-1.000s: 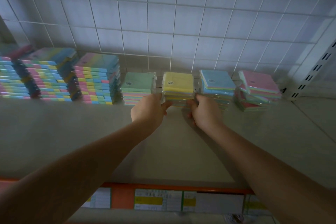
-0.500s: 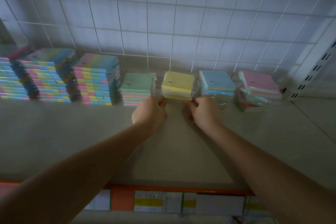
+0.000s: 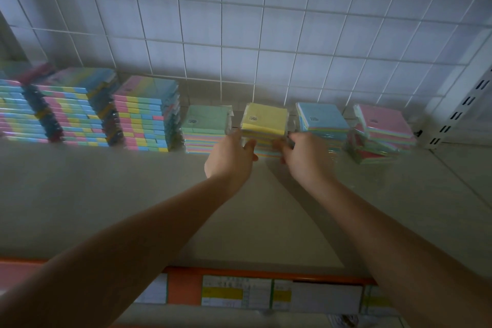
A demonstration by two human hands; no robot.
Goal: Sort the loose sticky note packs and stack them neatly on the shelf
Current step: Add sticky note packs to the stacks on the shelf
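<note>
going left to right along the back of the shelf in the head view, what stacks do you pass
three tall striped multicolour stacks → green-topped stack → yellow-topped stack, held by both hands → blue-topped stack → untidy pink-topped stack

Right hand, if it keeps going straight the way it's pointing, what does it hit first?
The right hand points up-left at the yellow-topped stack, which its fingers already seem to touch. Behind that stands the wire grid back panel.

yellow-topped stack [image 3: 265, 117], green-topped stack [image 3: 206, 117] — orange shelf edge [image 3: 183, 289]
</note>
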